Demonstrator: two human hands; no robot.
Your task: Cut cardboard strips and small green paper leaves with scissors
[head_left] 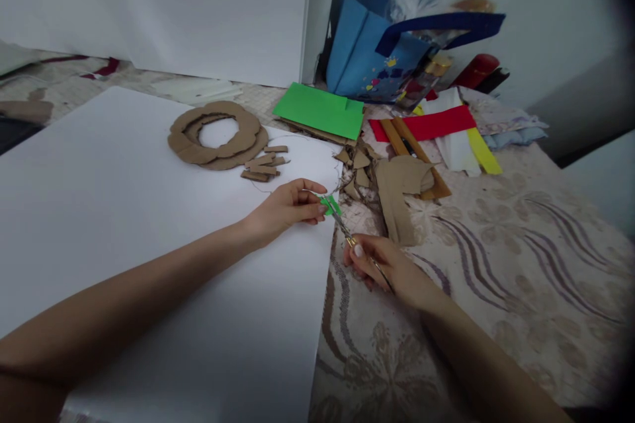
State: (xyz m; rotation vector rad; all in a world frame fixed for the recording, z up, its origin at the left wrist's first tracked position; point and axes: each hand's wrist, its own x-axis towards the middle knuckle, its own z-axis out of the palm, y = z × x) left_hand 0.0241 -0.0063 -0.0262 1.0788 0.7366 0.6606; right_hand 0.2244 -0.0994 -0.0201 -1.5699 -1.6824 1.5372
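Between the thumb and fingers of my left hand [292,205] is a small piece of green paper [331,205]. My right hand [380,261] grips a pair of scissors [346,231], whose blades reach up and left to the green piece. Both hands are above the right edge of a large white sheet [208,317]. Just beyond my left hand, several short cardboard strips [262,168] lie on the sheet. Two scalloped cardboard rings [248,122] rest there too, one partly on the other. A faint drawn outline shows beside the strips.
Green sheets [320,109] lie on cardboard behind the hands. Cardboard scraps [360,165] and a larger cardboard offcut [397,192] are to the right, near red paper [431,124] and a yellow strip [483,153]. A blue bag [367,46] stands at the back on the patterned cloth [496,244].
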